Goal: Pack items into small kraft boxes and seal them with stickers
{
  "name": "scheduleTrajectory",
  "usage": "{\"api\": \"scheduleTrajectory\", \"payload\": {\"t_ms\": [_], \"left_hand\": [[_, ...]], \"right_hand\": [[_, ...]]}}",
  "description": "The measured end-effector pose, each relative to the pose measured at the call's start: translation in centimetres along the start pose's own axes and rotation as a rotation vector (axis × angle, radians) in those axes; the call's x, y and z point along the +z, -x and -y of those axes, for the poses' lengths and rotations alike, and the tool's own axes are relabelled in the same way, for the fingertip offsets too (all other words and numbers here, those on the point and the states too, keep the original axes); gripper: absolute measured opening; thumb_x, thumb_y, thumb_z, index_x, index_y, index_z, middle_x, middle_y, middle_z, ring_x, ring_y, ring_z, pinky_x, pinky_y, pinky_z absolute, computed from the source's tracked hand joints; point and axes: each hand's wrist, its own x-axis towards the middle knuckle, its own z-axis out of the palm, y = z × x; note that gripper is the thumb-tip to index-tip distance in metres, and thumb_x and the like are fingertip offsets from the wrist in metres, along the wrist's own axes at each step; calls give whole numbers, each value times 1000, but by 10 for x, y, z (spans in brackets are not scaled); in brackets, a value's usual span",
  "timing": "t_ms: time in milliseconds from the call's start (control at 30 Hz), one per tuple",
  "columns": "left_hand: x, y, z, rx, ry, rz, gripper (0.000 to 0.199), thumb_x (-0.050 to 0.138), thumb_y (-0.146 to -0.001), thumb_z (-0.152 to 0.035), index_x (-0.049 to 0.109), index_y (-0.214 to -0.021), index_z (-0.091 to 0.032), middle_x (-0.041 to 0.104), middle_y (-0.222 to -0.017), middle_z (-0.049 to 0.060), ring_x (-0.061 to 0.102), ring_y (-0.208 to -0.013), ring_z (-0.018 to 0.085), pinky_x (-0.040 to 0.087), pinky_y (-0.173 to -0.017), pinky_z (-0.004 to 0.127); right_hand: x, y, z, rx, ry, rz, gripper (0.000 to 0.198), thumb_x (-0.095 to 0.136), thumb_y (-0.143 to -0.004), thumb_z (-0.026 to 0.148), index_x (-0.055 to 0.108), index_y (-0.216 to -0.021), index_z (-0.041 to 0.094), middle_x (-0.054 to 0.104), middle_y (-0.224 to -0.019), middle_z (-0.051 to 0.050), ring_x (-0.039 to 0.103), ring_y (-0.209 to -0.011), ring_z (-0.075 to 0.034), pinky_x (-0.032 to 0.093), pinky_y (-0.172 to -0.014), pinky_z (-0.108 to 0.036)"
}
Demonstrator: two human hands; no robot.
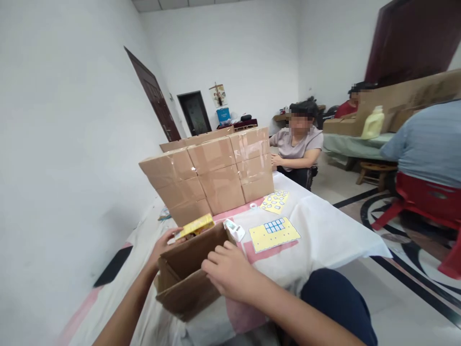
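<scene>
Directly before me I record a brown cardboard box (190,297), top open, tilted in my view, its near wall facing me, with a yellow packet (196,224), white at its left end, slanting just beyond the far rim.

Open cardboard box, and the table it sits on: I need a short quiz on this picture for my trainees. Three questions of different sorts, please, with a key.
1. Which of the wearer's hands is at the near rim of the open cardboard box?
2. True or false: the white gadget lies inside that box.
3. How many flat yellow sheets lie on the cloth-covered table to the right of the box?

Key:
1. The right hand.
2. False: the white gadget lies outside, by the box's far right corner.
3. Two: a nearer sheet and a farther sheet.
</scene>
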Motion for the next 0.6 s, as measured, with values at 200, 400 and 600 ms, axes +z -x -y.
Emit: {"api": "scheduleTrajectory", "payload": {"t_ms": [200, 400, 600], "left_hand": [[-79, -12, -40, -14, 109, -255, 65, 71, -72, -66, 65, -117, -19, 68, -121, 11, 63, -113, 28, 53, -97, 43], [-108, 47, -97, 134, 281, 1, 40, 81, -73, -46, 70, -103, -22, 67, -116, 8, 64, -112, 25, 60, -84, 33], [-89, 64, -89, 86, 218, 74, 35, 75, -80, -45, 66, -106, -23, 63, -115, 7, 61, -114, 25, 64, -78, 33]], "right_hand": [[4, -8, 6, 9, -4, 4, 3, 57, -93, 21, 55, -93, 20, 63, -90, -3, 49, -81, -20, 27, -74, -38], [-5, -10, 1, 9, -27, 11, 7, 59, -92, 22, 59, -99, 19, 69, -101, -7, 56, -94, -23, 32, -81, -38], [-8, -6, -4, -93, -63, 4, 5, 57, -95, 23, 60, -95, 19, 69, -95, -4, 56, -87, -20, 33, -79, -35]]}}
